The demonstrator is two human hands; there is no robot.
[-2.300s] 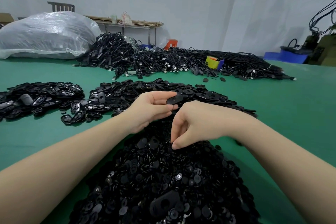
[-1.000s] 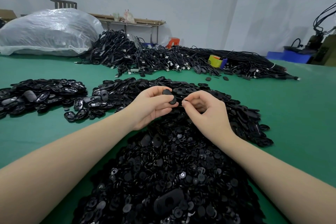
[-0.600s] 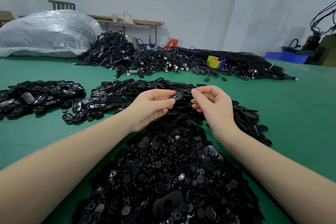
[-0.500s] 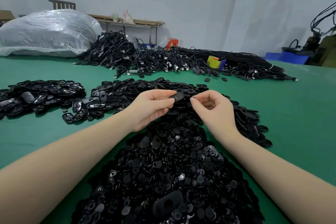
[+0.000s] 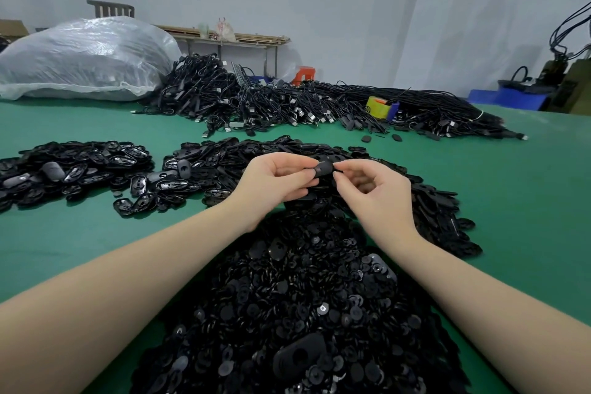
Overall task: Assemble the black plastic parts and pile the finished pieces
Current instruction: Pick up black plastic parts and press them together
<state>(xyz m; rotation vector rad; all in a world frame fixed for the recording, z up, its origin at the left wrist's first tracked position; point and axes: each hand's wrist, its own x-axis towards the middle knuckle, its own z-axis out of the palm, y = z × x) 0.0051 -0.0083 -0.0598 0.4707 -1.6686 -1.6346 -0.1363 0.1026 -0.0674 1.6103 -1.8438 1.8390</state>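
Observation:
Both hands meet above the middle of the green table. My left hand (image 5: 271, 182) grips a flat black oval plastic part (image 5: 323, 167) between thumb and fingers. My right hand (image 5: 372, 189) pinches at the right end of that same part with thumb and forefinger; whether a small piece sits under the fingertips is hidden. Below my hands lies a big heap of small round black discs (image 5: 300, 307). Behind my hands spreads a heap of black oval shells (image 5: 425, 198). A separate pile of black oval pieces (image 5: 73, 166) lies at the left.
A long heap of black cables (image 5: 303, 105) runs across the far side of the table (image 5: 527, 201), with a yellow tape roll (image 5: 379, 107) in it. A large clear plastic sack (image 5: 83, 57) sits far left. Blue bins (image 5: 508, 99) and machinery stand far right.
My right hand lifted off the disc heap and came up to the oval part in my left hand. Both hands now hold it together, slightly higher than before.

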